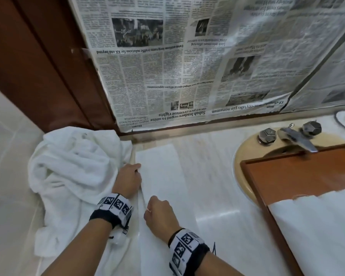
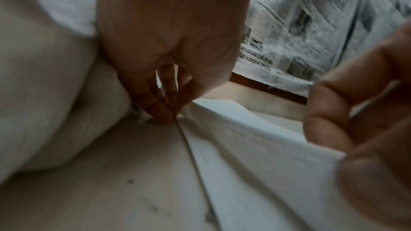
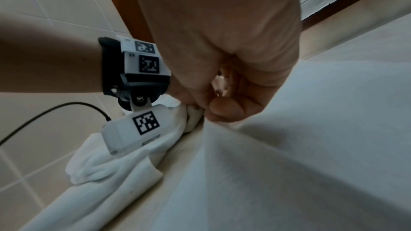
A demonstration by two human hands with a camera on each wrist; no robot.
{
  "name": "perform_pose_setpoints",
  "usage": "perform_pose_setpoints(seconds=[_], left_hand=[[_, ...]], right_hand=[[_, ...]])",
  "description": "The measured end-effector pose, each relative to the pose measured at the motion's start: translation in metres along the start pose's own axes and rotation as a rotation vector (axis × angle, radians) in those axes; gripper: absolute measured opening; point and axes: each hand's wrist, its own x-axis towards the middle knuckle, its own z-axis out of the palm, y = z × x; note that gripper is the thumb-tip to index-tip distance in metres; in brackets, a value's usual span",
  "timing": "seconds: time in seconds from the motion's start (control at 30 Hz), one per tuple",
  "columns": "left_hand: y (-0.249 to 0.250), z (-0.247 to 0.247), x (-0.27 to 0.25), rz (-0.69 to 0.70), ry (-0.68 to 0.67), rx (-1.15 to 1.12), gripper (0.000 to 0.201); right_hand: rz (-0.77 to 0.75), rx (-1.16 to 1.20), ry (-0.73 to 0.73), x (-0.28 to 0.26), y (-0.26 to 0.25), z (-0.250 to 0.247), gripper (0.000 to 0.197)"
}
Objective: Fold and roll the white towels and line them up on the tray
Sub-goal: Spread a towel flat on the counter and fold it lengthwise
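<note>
A white towel (image 1: 161, 176), folded into a long strip, lies flat on the marble counter. My left hand (image 1: 130, 176) pinches its left edge near the far end; in the left wrist view the fingertips (image 2: 171, 115) meet at that edge. Closer to me, my right hand (image 1: 152, 208) pinches the same edge, with thumb and fingers of the right hand (image 3: 213, 111) closed on a fold of the towel (image 3: 311, 147). A brown wooden tray (image 1: 287, 176) sits over the sink at the right, with a white towel (image 1: 317, 226) lying on its near part.
A crumpled pile of white towels (image 1: 72, 166) fills the counter's left side, against the tiled wall. A chrome faucet (image 1: 295, 138) with two knobs stands behind the tray. Newspaper (image 1: 177, 66) covers the mirror at the back. Bare counter (image 1: 213, 186) lies between towel and sink.
</note>
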Motion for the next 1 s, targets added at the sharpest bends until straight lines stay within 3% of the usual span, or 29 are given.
perform_pose_setpoints(seconds=[0.1,0.2,0.3,0.4,0.43,0.53,0.63,0.83,0.93,1.0], left_hand=[[-0.002,0.0,-0.004,-0.001,-0.041,0.02,0.043],[-0.008,0.01,-0.016,0.018,-0.073,0.137,0.056],[-0.007,0.019,-0.023,0.06,-0.033,0.206,0.06],[0.003,0.022,-0.013,0.088,-0.007,0.267,0.065],[0.007,0.023,-0.008,0.082,-0.013,0.29,0.066],[0.014,0.029,0.004,0.066,-0.096,0.36,0.063],[0.006,0.032,0.01,0.058,-0.158,0.357,0.06],[0.001,0.036,0.009,-0.032,-0.092,0.267,0.061],[0.019,0.045,0.01,0.039,-0.034,0.316,0.056],[0.026,0.05,0.014,0.041,-0.073,0.319,0.054]], right_hand=[[-0.054,0.034,-0.059,-0.008,0.006,-0.011,0.018],[-0.205,-0.099,0.017,-0.002,0.024,-0.031,0.021],[-0.264,-0.38,0.12,0.029,0.041,-0.051,0.048],[-0.27,-0.519,0.094,0.065,0.043,-0.06,0.081],[-0.265,-0.564,0.059,0.076,0.041,-0.06,0.082],[-0.264,-0.648,0.0,0.102,0.039,-0.059,0.062],[-0.246,-0.683,-0.021,0.115,0.054,-0.071,0.06],[-0.07,-0.573,0.143,0.125,0.091,-0.102,0.061],[-0.201,-0.578,0.143,0.122,0.071,-0.084,0.059],[-0.27,-0.595,0.093,0.122,0.062,-0.068,0.058]])
